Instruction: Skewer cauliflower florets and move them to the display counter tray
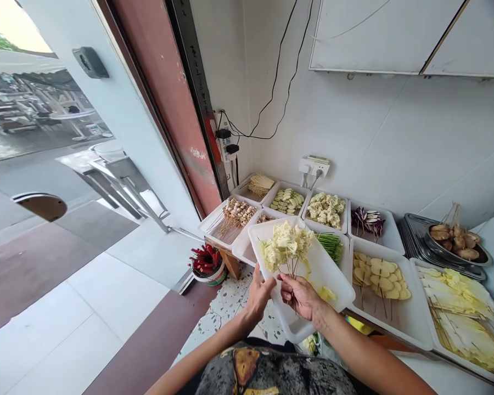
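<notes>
My right hand [299, 296] is closed around the thin sticks of a bunch of cauliflower skewers [287, 244], florets pointing up and away from me. Beneath them a white plastic tray [337, 282] slants in front of my body. My left hand [260, 295] grips its near left side, thumb over the rim and other fingers mostly hidden below. A few pale yellow leafy scraps [327, 294] lie in this tray. Behind it, more cauliflower skewers [326, 210] fill another white tray against the wall.
Around the held tray stand trays of mushroom skewers [239, 213], sliced green vegetable [288, 201], green stalks [330, 246], purple leaves [368, 220], potato slices [382, 277] and cabbage leaves [463, 307]. A bowl [480, 258] sits on stacked metal trays. Left are a red-stick bucket [208, 266] and glass door [148, 164].
</notes>
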A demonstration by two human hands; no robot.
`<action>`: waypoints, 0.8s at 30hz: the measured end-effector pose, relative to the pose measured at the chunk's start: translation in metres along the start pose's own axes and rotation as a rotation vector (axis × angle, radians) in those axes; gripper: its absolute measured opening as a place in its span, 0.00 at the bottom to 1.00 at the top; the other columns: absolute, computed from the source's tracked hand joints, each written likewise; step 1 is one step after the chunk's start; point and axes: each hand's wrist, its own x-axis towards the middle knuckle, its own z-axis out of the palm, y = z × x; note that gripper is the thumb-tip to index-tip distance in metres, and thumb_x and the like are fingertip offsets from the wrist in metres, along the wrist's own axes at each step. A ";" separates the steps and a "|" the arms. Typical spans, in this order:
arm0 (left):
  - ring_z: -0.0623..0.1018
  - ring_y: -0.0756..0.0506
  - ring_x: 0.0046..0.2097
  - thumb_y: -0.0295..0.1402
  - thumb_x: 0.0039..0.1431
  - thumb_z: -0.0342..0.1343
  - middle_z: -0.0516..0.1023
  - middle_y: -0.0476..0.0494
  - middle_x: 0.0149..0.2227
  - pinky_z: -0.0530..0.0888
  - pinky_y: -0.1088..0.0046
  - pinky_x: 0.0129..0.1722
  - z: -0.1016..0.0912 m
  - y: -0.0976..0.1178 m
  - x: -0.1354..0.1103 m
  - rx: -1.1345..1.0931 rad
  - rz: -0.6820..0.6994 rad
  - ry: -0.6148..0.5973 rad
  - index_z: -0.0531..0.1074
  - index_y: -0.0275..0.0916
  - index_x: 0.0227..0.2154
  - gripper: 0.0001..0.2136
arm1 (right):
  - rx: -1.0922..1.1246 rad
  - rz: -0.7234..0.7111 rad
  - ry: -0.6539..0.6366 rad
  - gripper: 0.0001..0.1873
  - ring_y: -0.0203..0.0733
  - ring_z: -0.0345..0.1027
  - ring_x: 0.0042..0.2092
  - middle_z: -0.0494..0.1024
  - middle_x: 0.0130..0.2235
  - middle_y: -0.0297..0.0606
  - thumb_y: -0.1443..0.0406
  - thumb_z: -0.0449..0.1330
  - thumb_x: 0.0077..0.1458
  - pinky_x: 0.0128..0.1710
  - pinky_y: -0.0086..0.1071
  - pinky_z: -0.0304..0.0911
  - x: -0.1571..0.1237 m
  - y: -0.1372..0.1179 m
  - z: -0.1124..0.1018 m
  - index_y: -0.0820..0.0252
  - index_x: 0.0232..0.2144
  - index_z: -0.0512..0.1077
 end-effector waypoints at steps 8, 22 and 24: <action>0.68 0.49 0.29 0.32 0.48 0.52 0.68 0.48 0.30 0.67 0.75 0.25 -0.011 0.006 0.016 0.010 0.026 -0.075 0.62 0.41 0.52 0.25 | -0.107 -0.118 0.059 0.27 0.25 0.47 0.17 0.54 0.16 0.18 0.50 0.69 0.36 0.20 0.25 0.38 -0.007 -0.011 0.012 0.57 0.23 0.57; 0.75 0.44 0.36 0.38 0.47 0.59 0.73 0.43 0.36 0.74 0.66 0.34 -0.004 0.027 0.081 -0.014 -0.078 0.043 0.66 0.42 0.48 0.23 | -0.097 -0.293 -0.059 0.25 0.25 0.47 0.20 0.53 0.18 0.20 0.52 0.67 0.44 0.21 0.25 0.40 -0.019 -0.137 -0.026 0.57 0.24 0.57; 0.76 0.43 0.36 0.39 0.44 0.61 0.74 0.44 0.35 0.75 0.65 0.34 -0.007 0.030 0.085 -0.021 -0.109 0.131 0.68 0.42 0.45 0.23 | -0.091 -0.340 -0.048 0.25 0.25 0.47 0.20 0.55 0.19 0.21 0.52 0.68 0.43 0.21 0.24 0.40 -0.007 -0.164 -0.050 0.58 0.24 0.57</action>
